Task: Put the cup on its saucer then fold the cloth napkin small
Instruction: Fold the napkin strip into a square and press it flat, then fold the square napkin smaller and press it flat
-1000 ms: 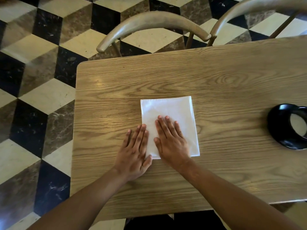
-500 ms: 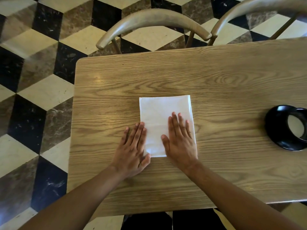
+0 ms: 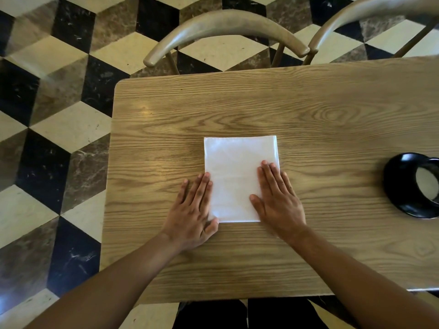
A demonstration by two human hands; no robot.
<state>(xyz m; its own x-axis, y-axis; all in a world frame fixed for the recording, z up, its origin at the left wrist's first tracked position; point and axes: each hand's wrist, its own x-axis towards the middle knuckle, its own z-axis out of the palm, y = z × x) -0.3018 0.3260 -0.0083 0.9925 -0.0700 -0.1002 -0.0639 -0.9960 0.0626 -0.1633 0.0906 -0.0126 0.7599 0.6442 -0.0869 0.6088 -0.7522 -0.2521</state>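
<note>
A white cloth napkin (image 3: 234,173), folded into a rectangle, lies flat in the middle of the wooden table (image 3: 261,108). My left hand (image 3: 193,208) rests flat at the napkin's near left corner, mostly on the wood, with fingertips and thumb touching the cloth edge. My right hand (image 3: 278,198) lies flat across the napkin's near right corner and right edge. Both hands have straight fingers and grip nothing. At the right edge of the view sits a black cup on its saucer (image 3: 411,185), partly cut off, so I cannot separate cup from saucer.
Two curved wooden chair backs (image 3: 223,26) (image 3: 370,10) stand behind the far table edge. The table's left edge (image 3: 109,186) drops to a checkered black, cream and brown tile floor (image 3: 47,115). Dark trouser legs show below the near edge.
My right hand has slid rightward across the napkin, from its middle to its right edge. My left hand has stayed at the left corner. The napkin has not moved.
</note>
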